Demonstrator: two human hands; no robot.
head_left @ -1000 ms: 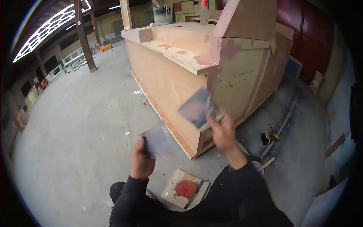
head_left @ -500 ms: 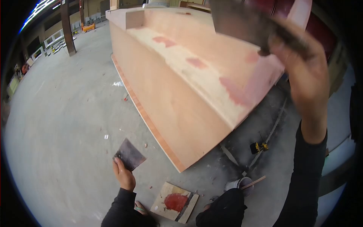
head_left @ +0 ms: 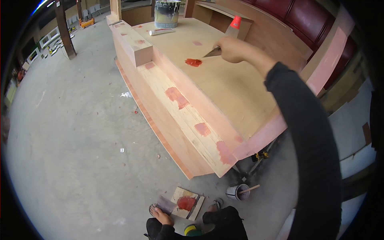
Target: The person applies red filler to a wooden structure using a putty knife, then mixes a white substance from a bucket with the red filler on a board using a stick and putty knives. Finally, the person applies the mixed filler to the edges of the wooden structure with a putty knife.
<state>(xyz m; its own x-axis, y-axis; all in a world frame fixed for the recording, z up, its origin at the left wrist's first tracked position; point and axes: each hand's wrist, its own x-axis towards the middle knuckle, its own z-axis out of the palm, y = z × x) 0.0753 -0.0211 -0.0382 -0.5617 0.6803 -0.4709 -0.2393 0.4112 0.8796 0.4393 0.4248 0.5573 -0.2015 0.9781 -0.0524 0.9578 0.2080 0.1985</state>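
My right hand (head_left: 235, 50) reaches over the wooden panel (head_left: 236, 92), closed around a putty knife (head_left: 213, 53). Its blade tip points down beside a wet red smear of filler (head_left: 193, 62). Low in the view, my left hand (head_left: 163, 217) grips a thin flat scraper plate (head_left: 166, 205), which is slightly blurred. That plate overlaps the left side of a small board (head_left: 181, 193) on the floor. A mound of red filler (head_left: 186, 203) lies on the board.
On the panel stand a paint-streaked bucket (head_left: 167, 15), a white tube (head_left: 161, 31) and a red-topped container (head_left: 235, 25). Dried pinkish patches (head_left: 177, 97) mark the wooden ledge. A pail with a stick (head_left: 237, 193) sits on the floor near my foot.
My right hand with the putty knife has moved from high and close to down at the panel. My left hand with the scraper plate has dropped toward the floor board. The view has shifted.
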